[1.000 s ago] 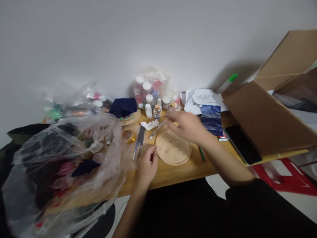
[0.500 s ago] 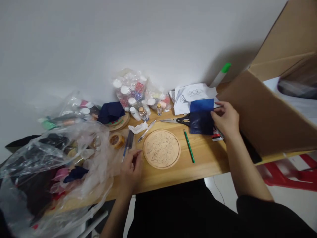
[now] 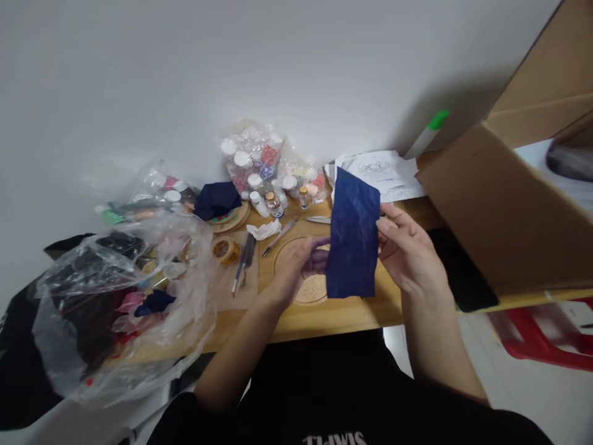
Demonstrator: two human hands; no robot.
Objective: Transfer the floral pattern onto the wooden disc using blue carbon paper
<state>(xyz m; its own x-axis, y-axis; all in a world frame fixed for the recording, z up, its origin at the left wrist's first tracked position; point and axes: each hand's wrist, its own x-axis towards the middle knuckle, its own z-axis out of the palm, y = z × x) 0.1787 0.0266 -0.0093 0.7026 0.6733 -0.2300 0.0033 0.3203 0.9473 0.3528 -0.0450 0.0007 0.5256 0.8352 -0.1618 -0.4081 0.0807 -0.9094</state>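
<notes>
In the head view my right hand [image 3: 412, 250] pinches the right edge of a dark blue sheet [image 3: 353, 238], creased like carbon paper, held upright above the table. My left hand [image 3: 299, 266] is at the sheet's left edge, fingers stretched out and looking purple; their tips are partly hidden by the sheet. Under the hands lies a round light-coloured disc [image 3: 311, 293] with a line design, mostly covered. A pen [image 3: 279, 237] and the blade of the scissors [image 3: 319, 219] lie just behind it; the scissors' handles are hidden.
Papers with line drawings [image 3: 386, 172] lie at the back. A cardboard box [image 3: 504, 210] stands at right beside a black flat object [image 3: 456, 272]. Left are a clear plastic bag [image 3: 194, 290], a thread spool [image 3: 225, 250] and brushes [image 3: 243, 262]. Small bottles [image 3: 274, 205] stand against the wall.
My right hand has lifted the blue sheet off the table and brought it left over the disc. My left hand has moved up and right to the sheet.
</notes>
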